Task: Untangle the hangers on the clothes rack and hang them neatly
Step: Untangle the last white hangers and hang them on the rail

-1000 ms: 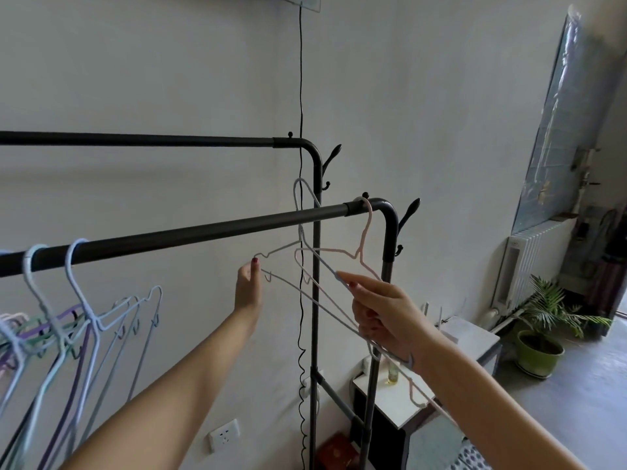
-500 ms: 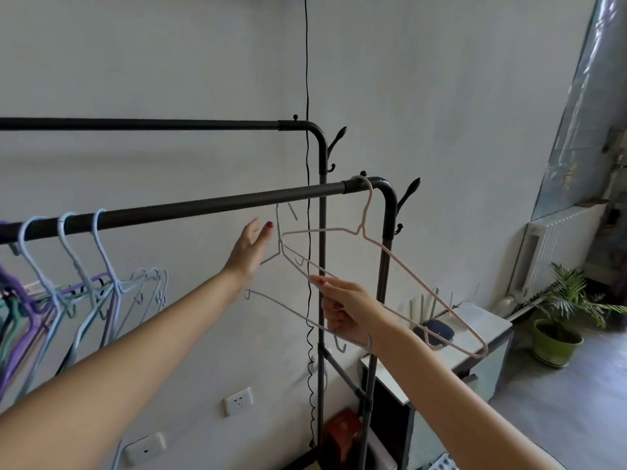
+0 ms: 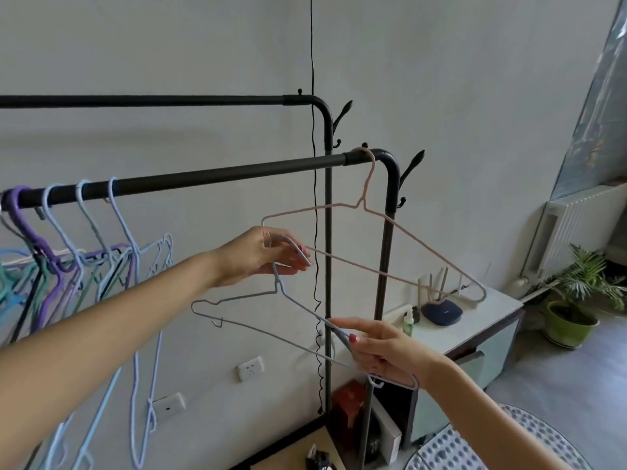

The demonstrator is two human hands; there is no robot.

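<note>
Grey wire, thin and coated: that is the grey hanger (image 3: 258, 329) I have between my two hands, off the rail and tilted, its near-right end lower than its left. My left hand (image 3: 261, 254) has its fingers (image 3: 298, 256) curled round the hook at the top; my right hand (image 3: 383, 351) pinches the sloping shoulder wire between thumb and forefinger, the other fingers folded under the hanger's right corner. Above it the pink hanger (image 3: 373, 239) hangs by its hook at the far right end of the near rail (image 3: 210, 174) of the black clothes rack, right at the bend, and its left corner comes close to my left hand; I cannot tell whether they touch. At the left end of the same rail a crowd of hangers (image 3: 84, 259) in pale blue, purple and green hang by their hooks, their lower parts crossing one another. The far rail (image 3: 152, 100) runs behind, higher up. To the right, past the rack's post, a white bench (image 3: 488, 317) carries a dark router (image 3: 441, 310) and a small bottle (image 3: 409, 322), and a potted plant (image 3: 576, 307) stands on the floor beside a radiator (image 3: 576, 225)
</note>
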